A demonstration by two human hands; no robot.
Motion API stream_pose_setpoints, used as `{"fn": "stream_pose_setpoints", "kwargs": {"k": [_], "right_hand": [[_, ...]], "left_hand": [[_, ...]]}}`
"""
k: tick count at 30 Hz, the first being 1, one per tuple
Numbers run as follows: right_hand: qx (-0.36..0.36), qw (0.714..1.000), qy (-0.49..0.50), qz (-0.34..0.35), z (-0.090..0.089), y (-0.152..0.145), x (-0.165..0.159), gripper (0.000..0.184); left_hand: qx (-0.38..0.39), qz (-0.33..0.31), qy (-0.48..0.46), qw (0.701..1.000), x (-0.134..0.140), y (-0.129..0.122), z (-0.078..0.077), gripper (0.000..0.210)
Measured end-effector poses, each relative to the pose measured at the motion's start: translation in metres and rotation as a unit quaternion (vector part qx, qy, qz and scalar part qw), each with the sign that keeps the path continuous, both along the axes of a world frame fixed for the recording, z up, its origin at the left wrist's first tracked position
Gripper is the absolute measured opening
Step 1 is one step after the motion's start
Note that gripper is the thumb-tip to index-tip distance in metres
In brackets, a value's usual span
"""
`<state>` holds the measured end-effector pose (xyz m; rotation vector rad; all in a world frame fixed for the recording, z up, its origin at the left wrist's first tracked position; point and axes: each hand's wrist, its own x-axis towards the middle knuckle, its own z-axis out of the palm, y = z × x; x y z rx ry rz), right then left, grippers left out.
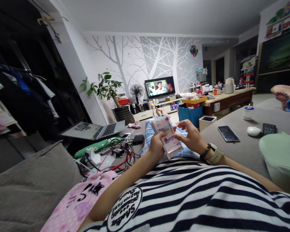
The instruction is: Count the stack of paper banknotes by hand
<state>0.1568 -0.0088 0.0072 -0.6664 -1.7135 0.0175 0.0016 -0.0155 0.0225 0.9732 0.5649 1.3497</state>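
Note:
A stack of purple banknotes [169, 143], marked with a 5, is held tilted above my lap. My left hand [156, 145] is closed round its left side, the thumb lying across the top note. At the right edge of the notes is my right hand [192, 137], its thumb and index finger apart and curved towards the stack. The thumb tip seems to touch the top note. A watch [215, 155] and a dark bracelet are on my right wrist. Beneath the notes lies blue and white checked cloth [148, 132] over my legs.
To the left are an open laptop [91, 130], tangled cables [123, 154] and a pink cloth [87, 196]. On the grey sofa at right lie a phone [228, 133], a white mouse-like object [253, 131], a remote [269, 129] and a small cup [248, 113]. Another person's foot [281, 95] is at far right.

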Motion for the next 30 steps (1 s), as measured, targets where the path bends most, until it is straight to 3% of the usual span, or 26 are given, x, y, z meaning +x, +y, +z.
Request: {"fn": "stream_pose_setpoints", "kwargs": {"k": [5, 9, 11, 13, 15, 18, 20, 23, 26, 30], "right_hand": [[-0.152, 0.972, 0.077, 0.16, -0.001, 0.008, -0.002, 0.038], [-0.165, 0.941, 0.104, 0.278, 0.004, -0.001, -0.005, 0.037], [-0.17, 0.933, 0.09, 0.304, 0.005, -0.004, -0.005, 0.033], [-0.153, 0.945, 0.09, 0.274, 0.005, -0.005, -0.002, 0.029], [-0.106, 0.969, 0.111, 0.192, 0.005, -0.004, 0.002, 0.026], [-0.022, 0.989, 0.133, 0.064, 0.003, -0.005, 0.006, 0.022], [0.02, 0.991, 0.127, 0.03, 0.001, -0.008, 0.006, 0.019], [0.054, 0.991, 0.108, 0.048, -0.003, -0.012, 0.002, 0.016], [0.063, 0.988, 0.115, 0.083, -0.007, -0.012, -0.003, 0.015], [0.045, 0.982, 0.139, 0.117, -0.012, -0.005, -0.004, 0.014]], "left_hand": [[0.1, 0.044, 0.066, 0.992, 0.002, -0.002, -0.004, 0.033], [0.165, 0.002, 0.152, 0.975, 0.0, -0.007, -0.004, 0.028], [0.227, 0.01, 0.198, 0.954, -0.003, -0.011, 0.0, 0.034], [0.318, 0.093, 0.243, 0.912, -0.008, -0.016, 0.009, 0.046], [0.344, 0.147, 0.286, 0.882, -0.014, -0.02, 0.019, 0.052], [0.25, 0.116, 0.287, 0.917, -0.018, -0.027, 0.032, 0.055], [0.163, 0.024, 0.257, 0.952, -0.015, -0.033, 0.035, 0.052], [0.1, -0.065, 0.176, 0.977, -0.007, -0.039, 0.031, 0.052], [0.096, -0.098, 0.136, 0.981, -0.002, -0.036, 0.022, 0.051], [0.126, -0.091, 0.169, 0.973, -0.002, -0.023, 0.01, 0.049]]}}
